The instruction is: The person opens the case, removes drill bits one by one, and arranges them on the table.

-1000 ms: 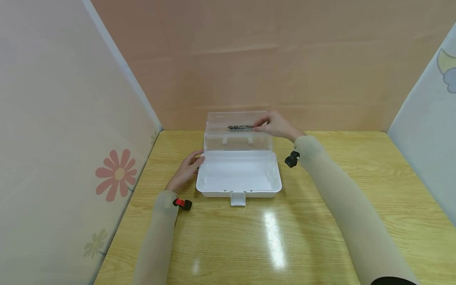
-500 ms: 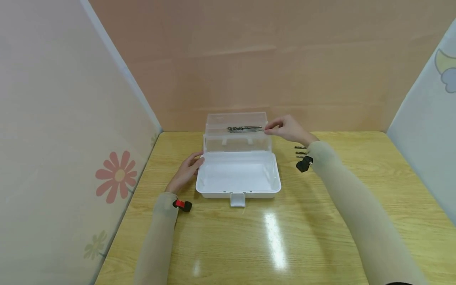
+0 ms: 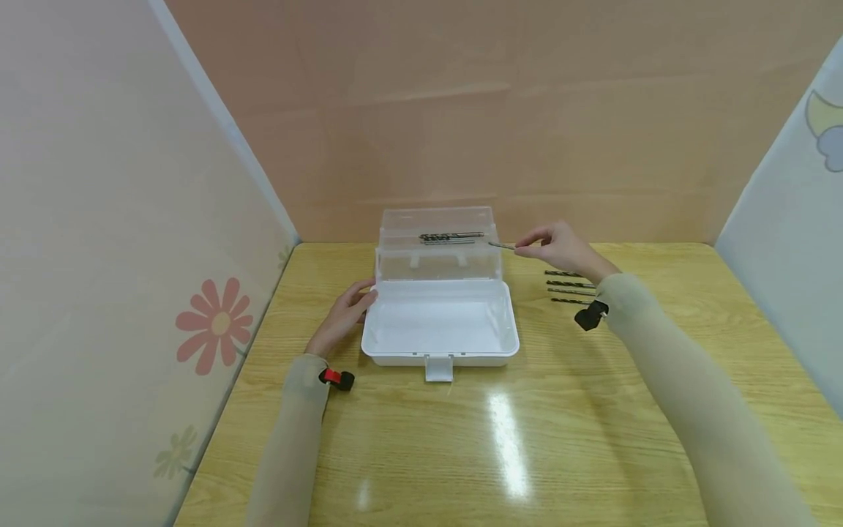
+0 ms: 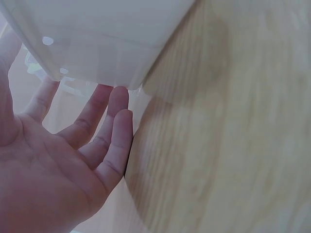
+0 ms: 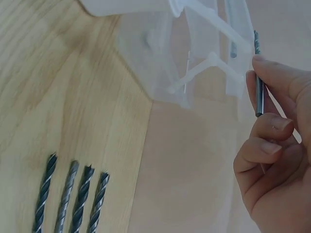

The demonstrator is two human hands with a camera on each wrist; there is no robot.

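R hand [image 3: 560, 247] pinches 1 thin drill bit [image 3: 502, 246] betw thumb and forefinger, other fingers curled under; bit held roughly level in the head view, its free tip just off the right end of the clear raised tray [image 3: 436, 241]. The wrist view shows the grip sits on the smooth shank, so the fluted end stays free and points at the tray. Bit is in the air, touching neither desk nor tray as far as I can tell.

L hand [image 3: 344, 315] lies open w/ straight fingers on the desk [image 3: 421, 439], fingertips against the left rear corner of the white box [image 3: 440, 326], prob. to steady the box while the other hand works above it. It grips nothing.

Box stands near the middle of the desk, toward the back edge, lid swung up, latch [image 3: 439, 367] facing the front edge. The tray sits lifted behind the white base, so the base stays open. A few dark bits [image 3: 451, 237] already lie lengthwise in the tray.

4 more bits [image 5: 70, 199] lie side by side on the desk right of the box, under the R wrist, parallel and close together, easy to pick 1 at a time.
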